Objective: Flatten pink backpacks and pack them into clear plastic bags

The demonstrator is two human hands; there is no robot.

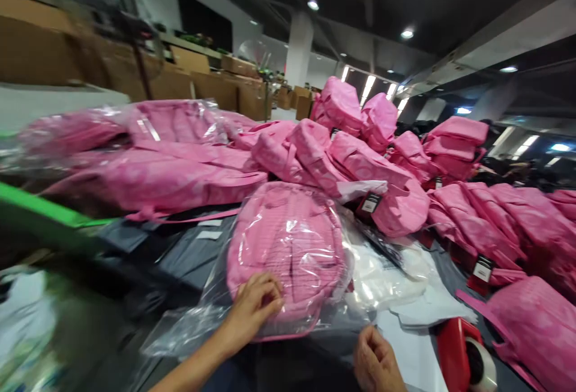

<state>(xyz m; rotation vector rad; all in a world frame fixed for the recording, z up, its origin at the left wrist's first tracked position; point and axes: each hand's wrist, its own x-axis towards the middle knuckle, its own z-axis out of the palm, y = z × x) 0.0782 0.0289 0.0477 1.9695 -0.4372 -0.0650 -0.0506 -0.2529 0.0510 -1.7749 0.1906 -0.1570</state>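
On the crowded table (180,260), left hand (254,305) grips bagged backpack (288,248); right hand (375,362) fisted.

Both arms are bare, with no sleeve showing on either. The left hand (252,308) and the right hand (375,362) wear no gloves. No ring, watch or bracelet shows.

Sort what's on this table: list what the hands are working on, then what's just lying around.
In hand:
- left hand on the bagged pink backpack
- right hand at the clear plastic bag

Lying about:
- red tape dispenser
- unbagged pink backpacks
- white sheets
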